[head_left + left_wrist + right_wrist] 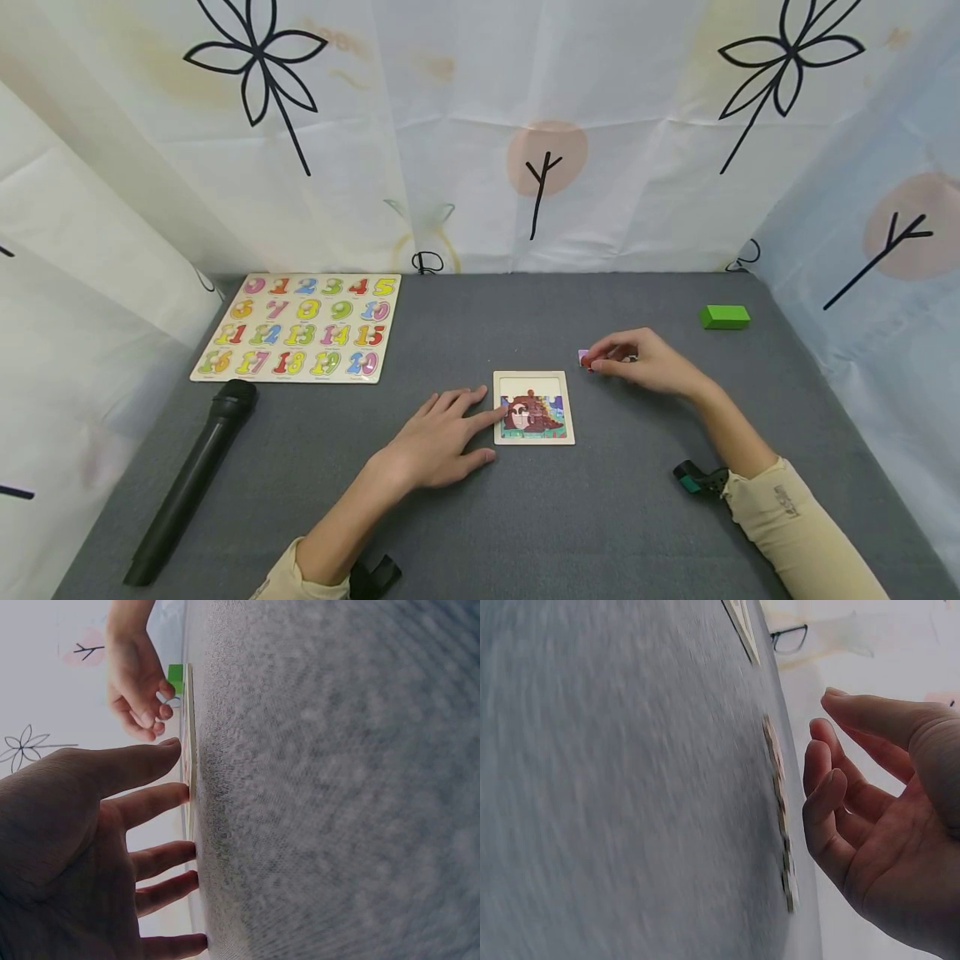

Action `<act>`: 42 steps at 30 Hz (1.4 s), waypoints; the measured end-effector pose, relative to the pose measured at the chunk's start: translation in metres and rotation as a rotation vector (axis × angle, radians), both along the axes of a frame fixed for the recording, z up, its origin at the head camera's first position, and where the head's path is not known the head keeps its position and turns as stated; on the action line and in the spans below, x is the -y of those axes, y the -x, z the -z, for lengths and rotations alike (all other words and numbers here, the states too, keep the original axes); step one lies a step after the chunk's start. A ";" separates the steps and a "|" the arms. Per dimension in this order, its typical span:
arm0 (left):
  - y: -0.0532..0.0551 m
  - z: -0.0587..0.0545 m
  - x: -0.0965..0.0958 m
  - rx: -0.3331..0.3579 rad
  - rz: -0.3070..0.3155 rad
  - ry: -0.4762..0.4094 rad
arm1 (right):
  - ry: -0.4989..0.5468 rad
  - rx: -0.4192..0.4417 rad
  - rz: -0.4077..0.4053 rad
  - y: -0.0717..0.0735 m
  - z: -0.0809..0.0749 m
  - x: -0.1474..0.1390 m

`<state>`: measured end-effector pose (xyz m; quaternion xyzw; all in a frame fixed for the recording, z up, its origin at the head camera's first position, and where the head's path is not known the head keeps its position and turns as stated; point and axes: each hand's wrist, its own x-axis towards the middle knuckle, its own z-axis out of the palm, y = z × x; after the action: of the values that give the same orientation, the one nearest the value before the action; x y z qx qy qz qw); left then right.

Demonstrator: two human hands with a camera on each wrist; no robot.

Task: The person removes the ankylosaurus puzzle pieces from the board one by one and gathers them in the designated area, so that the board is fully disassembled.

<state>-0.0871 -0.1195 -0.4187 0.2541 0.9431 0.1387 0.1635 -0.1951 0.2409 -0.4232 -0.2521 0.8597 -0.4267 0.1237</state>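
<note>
A small square puzzle board (533, 379) lies on the table, with a picture of a reddish-brown creature assembled in its lower part and a bare pale strip along the top. My left hand (442, 437) has its fingers spread on the table, and the index fingertip touches the board's left edge. Over some small puzzle pieces (583, 357) to the board's right is my right hand (648, 362), its fingers loosely bent and largely covering them. In the right wrist view the pieces (780, 810) lie flat in a row, apart from the fingertips, and nothing shows between thumb and fingers.
A number puzzle board (296, 333) lies at the back left. In front of it is a black microphone (191, 483), slanting toward the near left. A green block (724, 317) sits at the back right. White printed curtains (465, 125) enclose the grey table (570, 525).
</note>
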 end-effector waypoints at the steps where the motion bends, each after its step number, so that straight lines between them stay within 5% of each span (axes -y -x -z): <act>1: 0.000 0.000 0.000 -0.001 0.000 0.002 | 0.006 0.007 -0.005 -0.001 0.000 0.003; 18: 0.002 -0.001 -0.001 0.005 -0.003 0.023 | 0.112 0.102 -0.156 -0.009 0.002 0.060; 31: 0.001 0.000 0.001 -0.009 0.013 -0.006 | 0.098 0.161 -0.250 -0.014 0.007 0.105; 42: -0.001 -0.001 0.004 0.032 0.036 -0.020 | 0.001 0.181 -0.191 -0.015 0.010 0.116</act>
<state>-0.0865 -0.1238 -0.4181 0.2705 0.9342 0.1492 0.1785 -0.1797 0.1251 -0.4328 -0.2934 0.8169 -0.4345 0.2405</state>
